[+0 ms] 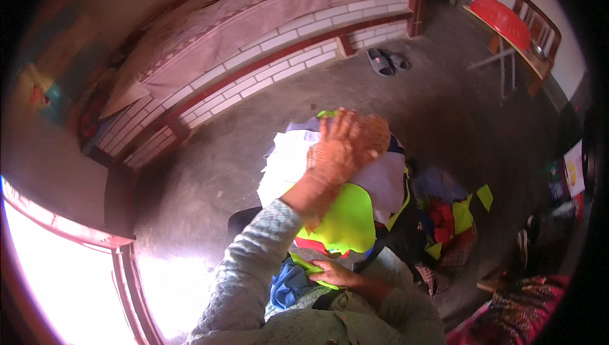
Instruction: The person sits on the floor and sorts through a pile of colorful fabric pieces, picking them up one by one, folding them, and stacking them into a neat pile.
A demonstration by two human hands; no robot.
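Observation:
My left hand (pixel 339 148) reaches up over a pile of cut cloth pieces in front of me. Its fingers lie stretched out on top, beside a brownish spotted piece (pixel 379 133). White cloth (pixel 288 162) shows on the pile's left, grey cloth (pixel 382 183) on its right and a bright yellow-green piece (pixel 347 221) at its near side. Close to my lap, my right hand (pixel 335 274) has its fingers closed on a yellow-green cloth strip (pixel 307 265). Crumpled blue cloth (pixel 290 286) lies against that strip on my lap.
Loose red cloth (pixel 441 215) and other scraps lie on the floor to the right. A raised, brick-sided bed (pixel 279 34) spans the back, with slippers (pixel 384 62) before it. A red basin (pixel 501 18) sits on a folding table. Patterned fabric (pixel 517 313) is at lower right.

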